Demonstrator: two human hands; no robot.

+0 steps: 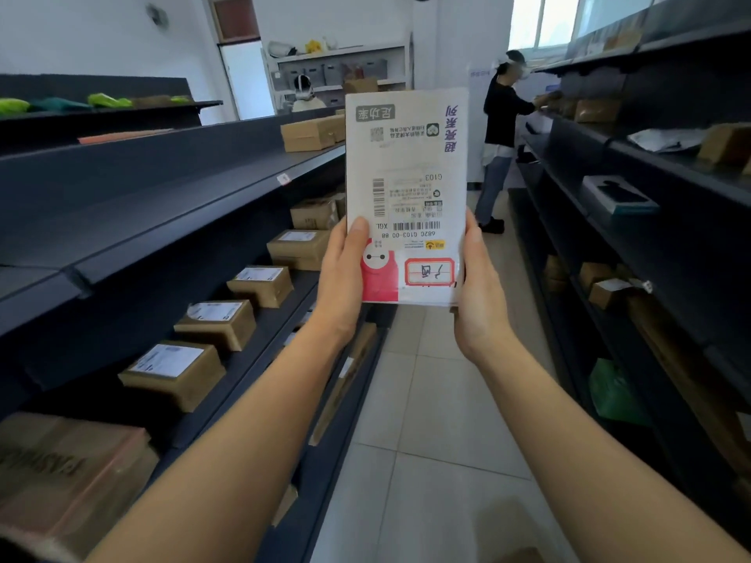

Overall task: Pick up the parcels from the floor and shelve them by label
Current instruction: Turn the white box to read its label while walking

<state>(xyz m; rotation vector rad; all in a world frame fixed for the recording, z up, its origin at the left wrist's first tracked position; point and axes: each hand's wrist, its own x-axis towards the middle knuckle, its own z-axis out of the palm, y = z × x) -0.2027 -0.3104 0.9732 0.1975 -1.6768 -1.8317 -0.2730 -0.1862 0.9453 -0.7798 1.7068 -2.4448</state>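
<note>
Both hands hold a flat white parcel (406, 197) upright in the aisle, at about chest height, its shipping label facing the camera upside down. The left hand (345, 278) grips the lower left edge, thumb pressed on the front by a red printed patch; the right hand (475, 286) clamps the lower right edge, thumb along the side, its other fingers hidden behind the parcel.

The floor (426, 461) is pale square tile, running as a narrow aisle between two dark metal shelf racks. The left rack (162, 197) carries a row of brown cartons (174, 371) with white labels on a lower shelf, more cartons further along and on the shelf above, and green and dark bags on the top shelf. The right rack (670, 176) holds scattered small boxes, a white packet, a dark-printed box and a green bag (613, 392) low down.

At the aisle's far end a person in a dark top (504, 115) stands facing the right rack with hands at a shelf. Behind, white walls, a door, a bright window and a pale shelf unit with grey bins (333, 71); a second person is partly visible there
</note>
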